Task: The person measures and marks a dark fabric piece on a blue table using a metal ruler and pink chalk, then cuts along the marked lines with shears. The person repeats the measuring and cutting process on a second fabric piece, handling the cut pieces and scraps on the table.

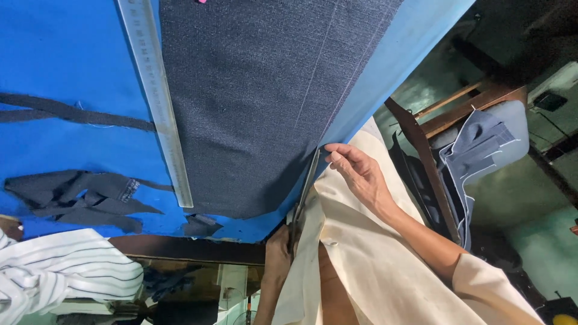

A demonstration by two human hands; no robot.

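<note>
One large piece of dark grey cloth (253, 102) is lying flat on the blue table (54, 54), filling the middle and reaching up to twelve o'clock, with a thin chalk line running down its right part. One pair of scissors (306, 192) is running along the cloth's right edge, just at five o'clock of the cloth's middle. One hand (278, 253), at six o'clock, is gripping the scissors' handles, though its fingers are mostly hidden behind cream fabric (361, 259). The other hand (356, 171), at three o'clock of the blades, is pinching the cloth's edge with its fingertips. Which hand is left and which right I cannot tell from this turned view.

One clear ruler (158, 102) is lying along the cloth's left edge. Several dark cloth scraps (78, 198) are lying at nine o'clock. One striped garment (60, 271) is sitting at seven o'clock. At three o'clock, a wooden chair (469, 102) is holding grey-blue cut pieces (475, 150).
</note>
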